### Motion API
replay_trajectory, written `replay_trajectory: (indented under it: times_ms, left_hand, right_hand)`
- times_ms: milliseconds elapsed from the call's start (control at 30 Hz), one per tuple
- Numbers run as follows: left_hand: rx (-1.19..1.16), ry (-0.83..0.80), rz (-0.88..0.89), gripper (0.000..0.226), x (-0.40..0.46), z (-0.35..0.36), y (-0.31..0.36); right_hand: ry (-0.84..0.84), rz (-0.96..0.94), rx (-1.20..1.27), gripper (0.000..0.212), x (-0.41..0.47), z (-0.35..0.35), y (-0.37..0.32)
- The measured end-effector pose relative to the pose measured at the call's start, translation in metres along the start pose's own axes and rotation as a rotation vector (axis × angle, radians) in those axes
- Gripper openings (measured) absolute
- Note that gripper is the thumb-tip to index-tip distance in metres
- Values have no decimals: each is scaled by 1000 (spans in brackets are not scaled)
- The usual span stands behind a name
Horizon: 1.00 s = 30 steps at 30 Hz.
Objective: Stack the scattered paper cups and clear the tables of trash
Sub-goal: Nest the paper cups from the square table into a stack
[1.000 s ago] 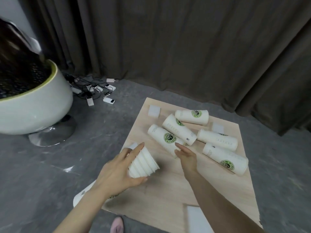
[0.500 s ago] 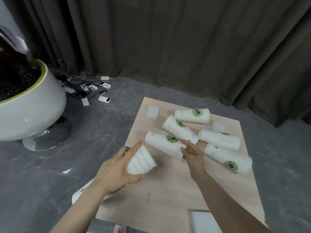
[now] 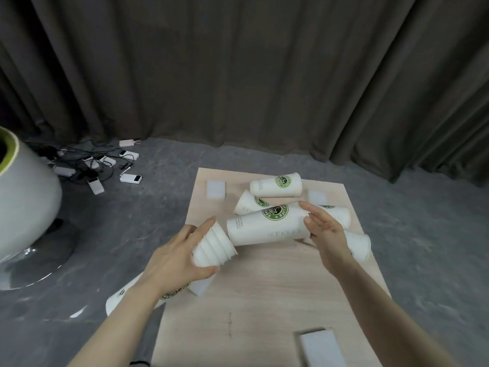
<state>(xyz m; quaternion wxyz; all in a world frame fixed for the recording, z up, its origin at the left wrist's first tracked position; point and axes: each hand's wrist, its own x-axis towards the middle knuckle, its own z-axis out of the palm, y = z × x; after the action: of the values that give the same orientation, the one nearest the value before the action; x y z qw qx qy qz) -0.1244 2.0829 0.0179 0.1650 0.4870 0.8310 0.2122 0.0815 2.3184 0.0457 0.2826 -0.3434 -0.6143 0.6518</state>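
The left hand (image 3: pixel 176 256) grips the stack (image 3: pixel 214 246) at counter (image 3: pixel 254 308) centre, its mouth just beside the narrow end of a cup (image 3: pixel 267 225) clasped at its rim by the right hand (image 3: pixel 324 229) at 2 o'clock — a skewed entry could crumple the rim or jam it, and a slip would knock the loose cups (image 3: pixel 276 184) at 12 o'clock off the edge.
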Motion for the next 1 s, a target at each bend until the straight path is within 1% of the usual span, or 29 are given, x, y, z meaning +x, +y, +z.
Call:
replay_trajectory:
  times_ms: [300, 400, 500, 600, 800, 1000]
  left_hand:
    - [-20, -37, 107, 100, 20, -1, 1]
    - [-14, -44, 135, 100, 25, -2, 0]
    - [-12, -53, 162, 99, 28, -3, -1]
    - [-12, -72, 196, 99, 30, -1, 2]
    - [-17, -118, 249, 99, 38, 8, 23]
    - [-51, -139, 305, 109, 47, 32, 64]
  right_hand:
    - [-90, -45, 22, 29, -8, 13, -3]
    - [-80, -55, 2, 32, -11, 17, -1]
    - [-72, -54, 2, 29, -14, 21, 3]
    - [-87, -66, 31, 31, -23, 29, 4]
    - [-67, -62, 66, 32, -41, 43, 2]
    - [-74, -11, 92, 37, -53, 27, 7]
